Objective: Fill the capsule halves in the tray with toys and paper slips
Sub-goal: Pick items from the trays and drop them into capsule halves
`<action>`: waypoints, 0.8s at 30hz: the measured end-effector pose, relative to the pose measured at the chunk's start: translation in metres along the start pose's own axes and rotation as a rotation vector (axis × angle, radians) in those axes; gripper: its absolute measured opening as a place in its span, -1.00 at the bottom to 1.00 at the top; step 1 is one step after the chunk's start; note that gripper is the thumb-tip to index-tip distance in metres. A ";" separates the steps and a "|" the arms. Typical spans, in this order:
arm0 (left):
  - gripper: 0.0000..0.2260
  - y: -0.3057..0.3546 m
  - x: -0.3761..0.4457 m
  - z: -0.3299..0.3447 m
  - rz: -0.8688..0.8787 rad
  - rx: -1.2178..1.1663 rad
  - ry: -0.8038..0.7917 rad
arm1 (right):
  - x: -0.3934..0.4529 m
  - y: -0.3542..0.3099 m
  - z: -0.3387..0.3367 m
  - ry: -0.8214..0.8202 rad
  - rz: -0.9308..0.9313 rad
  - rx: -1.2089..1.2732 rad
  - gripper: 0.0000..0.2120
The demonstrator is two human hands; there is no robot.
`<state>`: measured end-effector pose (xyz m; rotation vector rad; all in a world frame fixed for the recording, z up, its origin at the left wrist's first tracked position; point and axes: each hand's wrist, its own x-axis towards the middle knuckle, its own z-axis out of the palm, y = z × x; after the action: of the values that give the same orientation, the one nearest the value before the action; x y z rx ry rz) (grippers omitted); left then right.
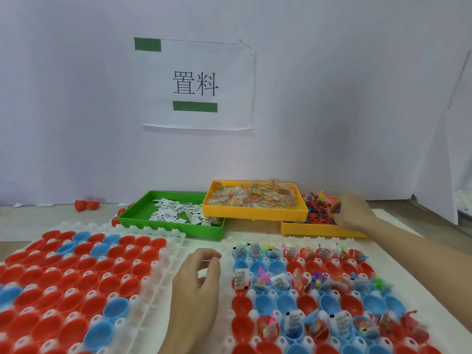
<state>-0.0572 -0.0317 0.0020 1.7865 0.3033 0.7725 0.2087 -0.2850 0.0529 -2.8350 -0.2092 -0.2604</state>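
Observation:
The right white tray [255, 240] holds red and blue capsule halves [329, 302]; some rows contain paper slips and small toys, others are bare. My right hand [353, 213] reaches into the far yellow tray [319, 229], its fingers curled into the pile of small colourful plastic toys [316, 210]. My left hand [198, 284] hovers between the two white trays with loosely curled fingers and nothing visible in it. Folded paper slips [173, 212] lie in the green tray [168, 227]. Wrapped toy packets [252, 196] fill the orange tray [255, 213].
A second white tray [158, 272] on the left holds bare red and blue capsule halves [84, 277]. The orange tray is propped on the edges of the green and yellow trays. Loose red capsule pieces [86, 205] lie near the white wall, which carries a paper sign [195, 84].

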 end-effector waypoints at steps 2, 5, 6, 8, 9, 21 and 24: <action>-0.81 0.000 0.001 0.000 -0.004 0.005 0.002 | 0.005 -0.001 0.008 0.015 0.002 -0.007 -0.91; -0.81 0.000 0.001 0.000 0.002 0.019 -0.001 | 0.009 -0.002 0.014 0.050 0.011 0.025 -0.85; -0.81 -0.001 0.001 0.000 0.002 0.020 -0.001 | 0.009 -0.002 0.014 0.069 0.009 0.039 -0.84; -0.81 -0.002 0.001 0.000 0.003 0.024 -0.006 | 0.008 -0.003 0.015 0.123 -0.001 0.081 -0.88; -0.82 -0.003 0.001 0.000 0.000 0.030 -0.010 | 0.005 -0.005 0.013 0.165 -0.012 0.126 -0.91; -0.81 0.002 -0.002 0.002 -0.036 -0.012 -0.024 | -0.142 -0.095 -0.054 -0.045 -0.497 0.697 -0.93; -0.82 0.003 -0.002 0.001 -0.031 -0.010 -0.028 | -0.172 -0.113 -0.060 -0.326 -0.623 0.617 -0.88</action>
<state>-0.0584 -0.0351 0.0036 1.7775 0.3076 0.7248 0.0125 -0.2161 0.1059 -2.1108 -1.0446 0.1339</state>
